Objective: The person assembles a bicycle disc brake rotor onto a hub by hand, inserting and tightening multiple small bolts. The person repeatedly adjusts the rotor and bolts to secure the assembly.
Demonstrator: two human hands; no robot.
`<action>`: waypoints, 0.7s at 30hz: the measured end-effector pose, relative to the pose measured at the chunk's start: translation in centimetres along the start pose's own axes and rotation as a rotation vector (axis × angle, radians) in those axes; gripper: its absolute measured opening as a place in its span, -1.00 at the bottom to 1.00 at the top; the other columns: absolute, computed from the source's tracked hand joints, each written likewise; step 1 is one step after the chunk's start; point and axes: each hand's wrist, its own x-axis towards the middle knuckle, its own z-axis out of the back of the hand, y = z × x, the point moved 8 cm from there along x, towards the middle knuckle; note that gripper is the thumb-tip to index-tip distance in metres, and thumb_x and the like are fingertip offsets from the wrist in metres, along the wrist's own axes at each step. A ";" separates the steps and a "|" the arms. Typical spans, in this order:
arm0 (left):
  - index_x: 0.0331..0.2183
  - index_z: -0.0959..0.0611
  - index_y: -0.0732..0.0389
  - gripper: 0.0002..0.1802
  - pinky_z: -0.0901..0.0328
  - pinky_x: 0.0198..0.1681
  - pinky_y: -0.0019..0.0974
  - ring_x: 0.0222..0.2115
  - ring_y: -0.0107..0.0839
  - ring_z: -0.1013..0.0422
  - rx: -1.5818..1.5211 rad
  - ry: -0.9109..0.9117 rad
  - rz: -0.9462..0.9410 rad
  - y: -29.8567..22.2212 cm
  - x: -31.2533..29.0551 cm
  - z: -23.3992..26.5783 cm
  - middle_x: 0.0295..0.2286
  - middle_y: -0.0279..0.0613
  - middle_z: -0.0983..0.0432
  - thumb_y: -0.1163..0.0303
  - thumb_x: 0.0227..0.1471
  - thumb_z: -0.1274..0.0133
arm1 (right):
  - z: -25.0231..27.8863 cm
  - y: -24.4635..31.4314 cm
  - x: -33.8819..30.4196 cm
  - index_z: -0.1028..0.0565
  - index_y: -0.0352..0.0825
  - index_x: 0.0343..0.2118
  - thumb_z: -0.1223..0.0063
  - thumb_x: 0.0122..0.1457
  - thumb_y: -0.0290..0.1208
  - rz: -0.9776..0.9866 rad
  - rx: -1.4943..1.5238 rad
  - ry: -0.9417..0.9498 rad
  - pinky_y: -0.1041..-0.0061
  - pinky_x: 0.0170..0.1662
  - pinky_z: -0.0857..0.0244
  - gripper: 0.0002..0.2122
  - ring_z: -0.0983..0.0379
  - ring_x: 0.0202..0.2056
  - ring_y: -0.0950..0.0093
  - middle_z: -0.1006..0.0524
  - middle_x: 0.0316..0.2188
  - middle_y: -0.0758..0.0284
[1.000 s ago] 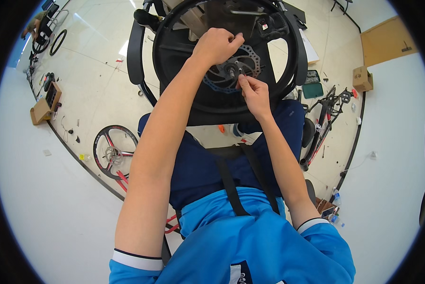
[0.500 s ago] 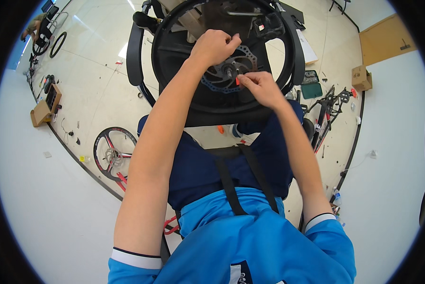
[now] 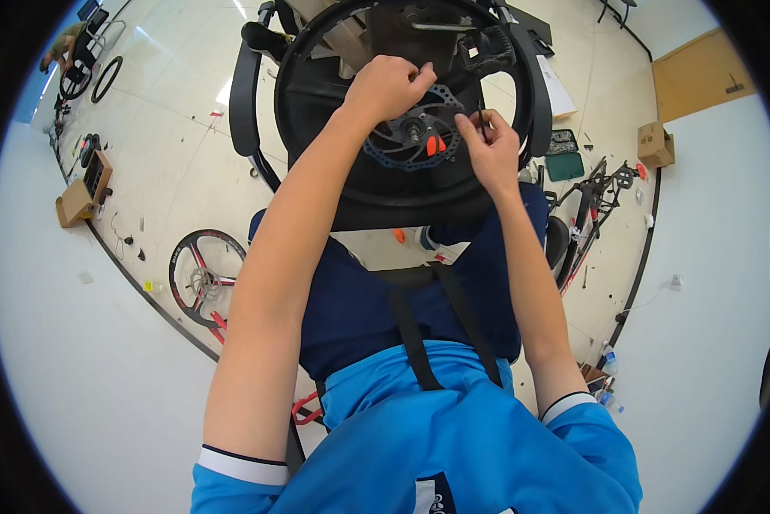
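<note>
A black bicycle wheel (image 3: 402, 199) lies flat on a black chair seat in front of me, a metal brake disc (image 3: 453, 110) uppermost around its hub. My left hand (image 3: 389, 88) is closed at the disc's upper left edge, and whatever its fingers grip is hidden. Just right of the disc, my right hand (image 3: 494, 154) pinches a thin dark rod (image 3: 481, 127), too small to name surely. A small orange-red piece (image 3: 435, 145) rests over the disc beside the axle (image 3: 415, 133).
Black chair armrests (image 3: 246, 103) flank the wheel. A black pedal-like block (image 3: 488, 50) sits at its far right. On the floor are a green tool case (image 3: 565, 164), a bicycle frame (image 3: 592, 206), a cardboard box (image 3: 655, 144) and a red-black wheel (image 3: 205, 278). Another person works far left.
My right hand has moved right, away from the hub, uncovering the orange-red piece; the thin dark rod now shows in its fingers. My left hand stays nearly still.
</note>
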 end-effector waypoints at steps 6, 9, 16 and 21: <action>-0.71 -0.66 0.25 -0.50 -0.43 -0.47 -0.03 -0.61 0.00 -0.49 0.175 -0.261 -0.163 -2.0 -0.6 1.0 -0.70 0.00 -0.50 0.12 0.10 -0.01 | -1.8 -2.8 -0.9 -0.52 -0.42 -0.38 -0.16 0.28 -0.33 -0.050 0.054 0.012 0.59 -0.55 0.04 -0.77 -0.09 -0.64 0.75 -0.30 -0.74 0.51; -0.73 -0.65 0.24 -0.53 -0.43 -0.49 -0.03 -0.61 -0.01 -0.49 0.183 -0.330 -0.238 -2.3 -0.7 1.0 -0.71 -0.02 -0.50 0.16 0.08 -0.03 | -2.2 -3.1 -0.8 -0.52 -0.42 -0.38 -0.16 0.28 -0.33 -0.037 0.065 0.006 0.58 -0.56 0.04 -0.77 -0.09 -0.64 0.75 -0.31 -0.73 0.51; -0.73 -0.63 0.25 -0.52 -0.43 -0.45 -0.05 -0.59 0.01 -0.48 0.120 -0.233 -0.287 -2.5 0.4 0.8 -0.70 0.02 -0.49 0.15 0.07 -0.06 | -2.5 -4.4 -0.9 -0.52 -0.34 -0.34 -0.10 0.34 -0.32 -0.054 0.105 0.038 0.65 -0.62 0.06 -0.81 -0.15 -0.68 0.79 -0.38 -0.70 0.58; -0.74 -0.63 0.25 -0.51 -0.43 -0.45 -0.04 -0.59 0.02 -0.48 0.121 -0.244 -0.269 -2.3 0.3 1.0 -0.70 0.02 -0.49 0.13 0.08 -0.06 | -2.2 -3.2 -0.9 -0.52 -0.42 -0.40 -0.17 0.27 -0.34 -0.093 0.097 -0.008 0.60 -0.56 0.04 -0.77 -0.11 -0.64 0.74 -0.32 -0.74 0.50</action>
